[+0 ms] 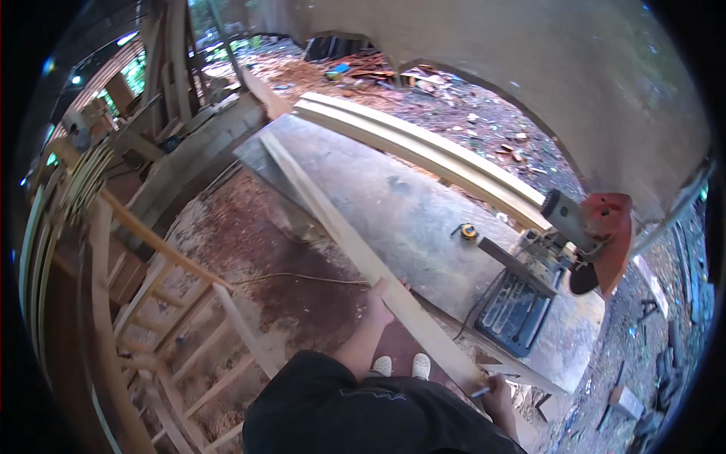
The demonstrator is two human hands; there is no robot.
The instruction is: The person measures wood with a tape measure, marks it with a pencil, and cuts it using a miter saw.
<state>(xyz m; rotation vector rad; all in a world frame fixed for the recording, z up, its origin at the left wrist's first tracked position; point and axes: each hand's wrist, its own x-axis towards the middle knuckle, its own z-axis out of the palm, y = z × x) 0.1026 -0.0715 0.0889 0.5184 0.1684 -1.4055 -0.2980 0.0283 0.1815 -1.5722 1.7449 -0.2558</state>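
Note:
A long pale wooden board [340,234] runs diagonally from the far left end of the grey worktable [423,250] down to my body. My left hand [376,301] is closed on the board's side around its middle. My right hand [496,397] is at the near end of the board, closed on a slim white object [481,391], possibly a pen. A yellow tape measure [467,231] lies on the table to the right of the board. A red and grey mitre saw [605,227] stands at the table's right end.
Long planed timbers [408,155] lie along the table's back edge. A wooden frame [181,318] and upright strips [45,250] stand at my left. A cord [302,278] crosses the dusty floor. Lumber leans against the low wall [189,159]. Scrap pieces lie outside at the right.

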